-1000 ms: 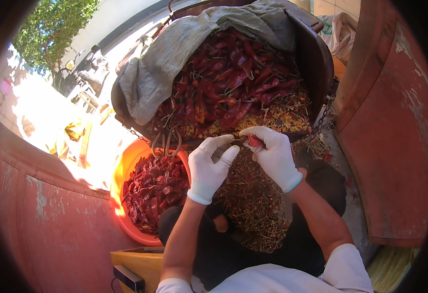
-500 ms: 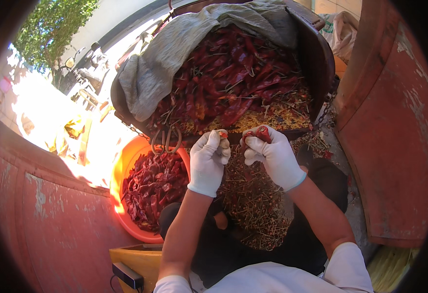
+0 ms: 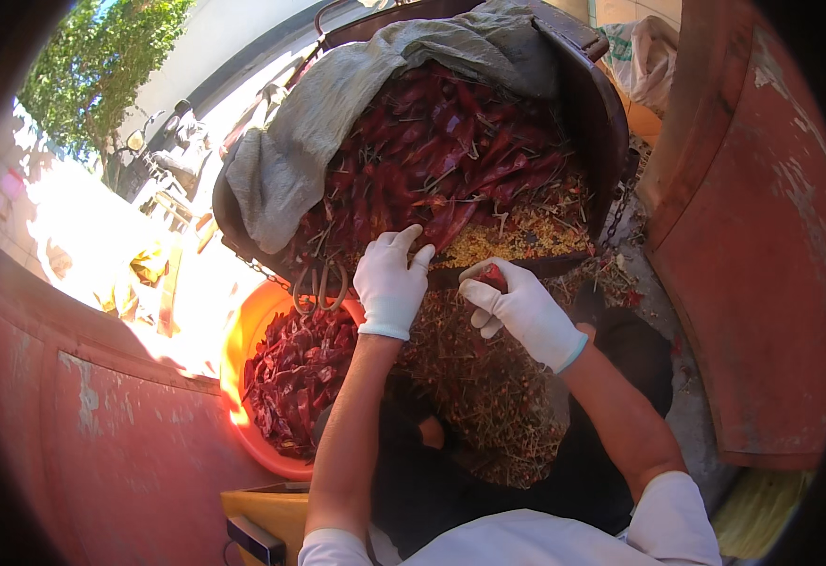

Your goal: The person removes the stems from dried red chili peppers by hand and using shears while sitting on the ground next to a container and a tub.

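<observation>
My left hand (image 3: 392, 283), in a white glove, is at the front edge of a heap of dried red chili peppers (image 3: 450, 141). Its thumb and forefinger are apart, and I see nothing between them. To its right, my gloved right hand (image 3: 524, 309) is curled round a red chili pepper (image 3: 493, 275), which shows only in part above the thumb. The heap fills a dark metal cart (image 3: 611, 123), with yellow seeds (image 3: 512, 236) spilled along its front lip. Below left of my left hand, an orange tub (image 3: 233, 354) holds more red chili pieces (image 3: 300, 377).
A grey woven sack (image 3: 290, 156) drapes over the cart's back and left side. Chains and a metal hook (image 3: 320, 288) hang at its front. Stems (image 3: 498, 396) cover the ground between my legs. Red metal panels (image 3: 752, 283) stand on both sides; a wooden box (image 3: 262, 509) is at lower left.
My hands have moved apart. The left has risen to the heap's edge and its fingers have opened; the right is slightly lower, still round a chili pepper.
</observation>
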`<state>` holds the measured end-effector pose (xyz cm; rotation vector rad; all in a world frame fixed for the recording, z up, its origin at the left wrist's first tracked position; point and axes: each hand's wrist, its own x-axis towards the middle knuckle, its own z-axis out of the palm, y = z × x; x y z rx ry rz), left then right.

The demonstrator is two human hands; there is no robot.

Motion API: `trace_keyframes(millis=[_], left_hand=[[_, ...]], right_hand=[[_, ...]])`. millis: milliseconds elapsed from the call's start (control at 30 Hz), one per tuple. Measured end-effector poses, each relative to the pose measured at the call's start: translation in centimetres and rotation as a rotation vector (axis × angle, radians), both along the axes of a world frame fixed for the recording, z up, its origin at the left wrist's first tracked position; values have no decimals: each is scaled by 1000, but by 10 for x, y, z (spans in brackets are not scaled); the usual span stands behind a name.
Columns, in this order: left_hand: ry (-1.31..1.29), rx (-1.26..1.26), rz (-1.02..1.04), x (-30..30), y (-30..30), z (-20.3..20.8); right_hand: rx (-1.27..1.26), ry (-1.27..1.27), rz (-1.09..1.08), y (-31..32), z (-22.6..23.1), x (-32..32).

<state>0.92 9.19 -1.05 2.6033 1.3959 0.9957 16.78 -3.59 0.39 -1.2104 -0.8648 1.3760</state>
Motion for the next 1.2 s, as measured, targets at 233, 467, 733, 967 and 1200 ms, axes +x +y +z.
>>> trace_keyframes(millis=[233, 467, 733, 967, 1200], left_hand=[[209, 114, 110, 22, 17, -5], [-40, 48, 98, 9, 12, -3], [281, 56, 104, 30, 14, 1], [225, 74, 86, 39, 12, 2], [-162, -167, 68, 15, -11, 16]], right_hand=[[10, -409, -120, 1, 1, 7], [119, -564, -252, 1, -3, 5], [159, -585, -192, 2, -4, -1], [151, -668, -254, 4, -3, 1], [519, -800, -440, 11, -17, 3]])
